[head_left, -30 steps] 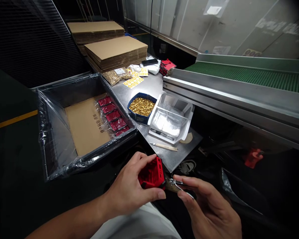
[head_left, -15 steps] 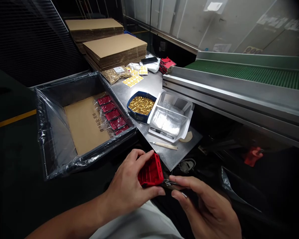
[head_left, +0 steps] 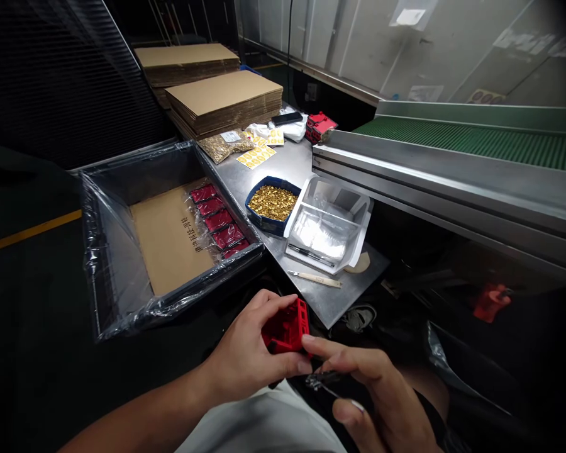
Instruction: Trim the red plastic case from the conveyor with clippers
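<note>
My left hand grips a red plastic housing, open on the side facing me, with thumb and fingers around its edges. My right hand is just to the right, its index fingertip against the housing's lower right edge. A small shiny metal tool that looks like a nail clipper is held in the right hand, below that fingertip, partly hidden by the fingers. Beyond the hands, a craft knife with a pale handle lies on the metal table.
A blue bin of small brass pieces stands beside a white divided tray holding clear bags. At left, a plastic-lined crate contains bagged red parts. Cardboard stacks sit behind; a green conveyor runs along the right.
My right hand has moved left, bringing its index fingertip onto the red housing while the clipper swings lower. The left hand keeps its hold, and the housing has turned slightly.
</note>
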`<state>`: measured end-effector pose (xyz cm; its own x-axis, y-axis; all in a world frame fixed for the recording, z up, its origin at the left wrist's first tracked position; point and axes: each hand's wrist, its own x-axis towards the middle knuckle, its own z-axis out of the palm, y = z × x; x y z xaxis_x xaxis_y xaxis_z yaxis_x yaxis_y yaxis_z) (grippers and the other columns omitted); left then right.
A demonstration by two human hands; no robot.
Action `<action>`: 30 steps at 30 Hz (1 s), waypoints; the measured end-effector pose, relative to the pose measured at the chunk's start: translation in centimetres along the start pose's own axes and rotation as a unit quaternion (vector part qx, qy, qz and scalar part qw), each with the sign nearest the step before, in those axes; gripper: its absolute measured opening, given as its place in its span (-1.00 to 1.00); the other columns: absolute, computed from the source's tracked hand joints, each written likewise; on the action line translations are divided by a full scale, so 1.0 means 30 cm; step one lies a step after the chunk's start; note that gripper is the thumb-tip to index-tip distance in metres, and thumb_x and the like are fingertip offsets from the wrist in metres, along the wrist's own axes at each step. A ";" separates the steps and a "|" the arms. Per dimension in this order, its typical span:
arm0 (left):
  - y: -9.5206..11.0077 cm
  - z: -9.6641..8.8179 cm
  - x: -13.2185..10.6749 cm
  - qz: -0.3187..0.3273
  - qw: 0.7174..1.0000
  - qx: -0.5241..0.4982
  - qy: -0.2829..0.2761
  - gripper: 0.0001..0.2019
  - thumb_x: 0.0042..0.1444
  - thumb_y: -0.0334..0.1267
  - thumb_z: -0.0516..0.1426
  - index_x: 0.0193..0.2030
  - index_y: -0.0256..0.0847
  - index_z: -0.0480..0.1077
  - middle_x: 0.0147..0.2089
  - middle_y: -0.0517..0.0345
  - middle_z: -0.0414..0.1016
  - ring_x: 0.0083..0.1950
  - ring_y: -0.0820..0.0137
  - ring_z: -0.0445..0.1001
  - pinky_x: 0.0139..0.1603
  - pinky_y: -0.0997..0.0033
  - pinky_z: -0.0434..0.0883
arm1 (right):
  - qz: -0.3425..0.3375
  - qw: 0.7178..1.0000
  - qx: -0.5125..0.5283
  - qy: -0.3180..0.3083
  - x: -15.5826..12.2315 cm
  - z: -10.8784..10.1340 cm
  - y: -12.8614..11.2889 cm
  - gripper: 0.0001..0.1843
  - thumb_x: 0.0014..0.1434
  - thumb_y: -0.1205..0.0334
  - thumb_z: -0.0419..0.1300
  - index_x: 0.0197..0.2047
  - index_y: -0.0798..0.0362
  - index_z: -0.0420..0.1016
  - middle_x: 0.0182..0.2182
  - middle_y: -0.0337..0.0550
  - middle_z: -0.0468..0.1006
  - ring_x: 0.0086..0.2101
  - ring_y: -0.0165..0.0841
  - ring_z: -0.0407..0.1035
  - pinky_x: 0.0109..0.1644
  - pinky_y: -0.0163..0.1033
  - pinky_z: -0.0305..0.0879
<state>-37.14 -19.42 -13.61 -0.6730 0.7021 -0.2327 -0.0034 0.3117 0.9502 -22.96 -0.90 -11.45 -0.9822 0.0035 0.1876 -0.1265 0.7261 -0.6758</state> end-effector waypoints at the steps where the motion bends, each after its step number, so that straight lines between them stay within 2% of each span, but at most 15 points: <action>1: -0.002 0.000 0.000 0.002 1.000 -0.011 -0.005 -0.23 -0.14 0.07 0.45 0.24 0.10 0.35 0.03 0.15 0.28 -0.01 0.28 0.38 0.00 0.27 0.37 | 0.014 1.000 0.004 0.002 0.000 -0.003 0.006 -0.60 0.30 0.12 0.09 0.16 -0.01 0.17 0.11 -0.20 0.44 0.00 -0.61 0.45 0.06 -0.55 0.48; 4: -0.013 -0.001 0.000 0.007 0.999 -0.029 -0.011 -0.20 -0.15 0.15 0.44 0.25 0.07 0.35 0.04 0.12 0.28 0.00 0.25 0.38 0.02 0.24 0.36 | 0.039 0.999 0.021 0.024 -0.004 -0.014 0.007 -0.65 0.31 0.16 0.06 0.14 0.00 0.19 0.10 -0.21 0.44 -0.09 -0.68 0.45 0.00 -0.63 0.45; 7: -0.017 -0.004 0.003 0.015 1.000 -0.022 -0.012 -0.20 -0.16 0.13 0.45 0.25 0.08 0.35 0.03 0.12 0.28 -0.01 0.26 0.38 0.00 0.26 0.36 | 0.043 0.998 0.053 0.004 -0.004 -0.020 -0.003 -0.66 0.33 0.14 0.02 0.14 0.00 0.18 0.12 -0.18 0.42 0.03 -0.63 0.42 0.09 -0.56 0.46; 9: -0.014 -0.007 0.004 0.025 0.999 -0.031 -0.010 -0.21 -0.17 0.12 0.45 0.24 0.07 0.37 0.03 0.11 0.28 -0.01 0.26 0.38 -0.01 0.27 0.36 | 0.049 0.997 0.063 -0.003 0.003 -0.018 0.004 -0.66 0.33 0.15 0.03 0.14 -0.03 0.18 0.12 -0.20 0.42 -0.02 -0.64 0.44 0.07 -0.57 0.47; 12: -0.002 -0.013 0.003 0.031 0.997 -0.069 -0.012 -0.20 -0.17 0.13 0.45 0.24 0.06 0.37 0.06 0.10 0.27 0.02 0.24 0.38 0.03 0.27 0.36 | 0.077 0.991 0.095 0.045 0.016 -0.004 0.039 -0.66 0.33 0.23 0.01 0.16 -0.03 0.20 0.10 -0.18 0.42 -0.18 -0.71 0.45 -0.07 -0.65 0.45; 15: 0.005 -0.015 0.002 0.026 0.997 -0.076 -0.021 -0.20 -0.17 0.11 0.46 0.24 0.07 0.37 0.07 0.10 0.27 0.02 0.24 0.38 0.02 0.28 0.36 | 0.104 0.978 0.160 0.081 0.014 0.008 0.055 -0.66 0.35 0.25 -0.04 0.17 0.01 0.21 0.10 -0.10 0.40 -0.11 -0.64 0.46 -0.05 -0.59 0.49; 17: 0.004 -0.014 0.004 0.025 0.997 -0.066 -0.020 -0.20 -0.17 0.10 0.46 0.25 0.09 0.37 0.07 0.10 0.27 0.01 0.24 0.38 0.01 0.28 0.36 | 0.097 0.971 0.202 0.085 0.005 0.009 0.036 -0.64 0.35 0.25 -0.06 0.19 0.02 0.19 0.08 -0.05 0.41 -0.10 -0.60 0.46 -0.05 -0.52 0.52; 20: 0.000 -0.010 0.008 0.024 0.997 -0.062 -0.025 -0.20 -0.16 0.11 0.45 0.25 0.08 0.36 0.06 0.09 0.28 0.01 0.23 0.38 0.01 0.27 0.36 | 0.063 0.975 0.206 0.056 -0.003 0.003 -0.013 -0.58 0.36 0.17 -0.05 0.25 0.00 0.09 0.07 -0.05 0.42 -0.07 -0.57 0.46 -0.01 -0.49 0.53; 22: -0.002 -0.008 0.011 0.025 0.997 -0.064 -0.033 -0.21 -0.16 0.10 0.45 0.25 0.05 0.37 0.04 0.08 0.29 0.01 0.21 0.38 0.02 0.25 0.36 | 0.047 0.987 0.150 0.015 0.002 -0.001 -0.029 -0.53 0.33 0.11 0.01 0.27 -0.06 0.09 0.09 -0.11 0.43 -0.05 -0.59 0.44 0.02 -0.53 0.51; 24: 0.000 -0.008 0.012 0.029 0.996 -0.071 -0.036 -0.22 -0.16 0.13 0.44 0.23 0.03 0.38 0.03 0.07 0.29 0.00 0.21 0.39 0.02 0.24 0.36 | 0.062 0.992 0.111 0.005 0.011 0.000 -0.020 -0.54 0.32 0.14 0.05 0.26 -0.11 0.13 0.11 -0.15 0.42 -0.10 -0.63 0.45 0.00 -0.56 0.50; 27: 0.003 -0.014 0.010 0.032 0.996 -0.080 -0.036 -0.21 -0.15 0.19 0.43 0.23 0.04 0.38 0.05 0.07 0.29 0.00 0.22 0.39 0.00 0.27 0.37 | 0.114 0.975 0.182 0.053 0.018 0.005 0.023 -0.56 0.34 0.21 -0.01 0.26 -0.09 0.06 0.11 -0.09 0.42 -0.22 -0.64 0.48 -0.11 -0.54 0.53; 30: 0.001 -0.021 0.007 0.057 0.995 -0.073 -0.035 -0.17 -0.15 0.20 0.43 0.27 0.03 0.35 0.09 0.05 0.27 0.05 0.21 0.37 0.06 0.27 0.37 | 0.148 0.953 0.252 0.082 0.013 0.010 0.051 -0.59 0.33 0.23 0.02 0.20 -0.04 0.05 0.05 -0.05 0.47 -0.21 -0.55 0.53 -0.12 -0.51 0.56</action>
<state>-37.74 -19.67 -13.52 -0.6223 0.7718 -0.1306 -0.0409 0.1346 0.9901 -23.58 0.03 -12.63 -0.9558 0.2936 0.0165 0.0614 0.2542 -0.9652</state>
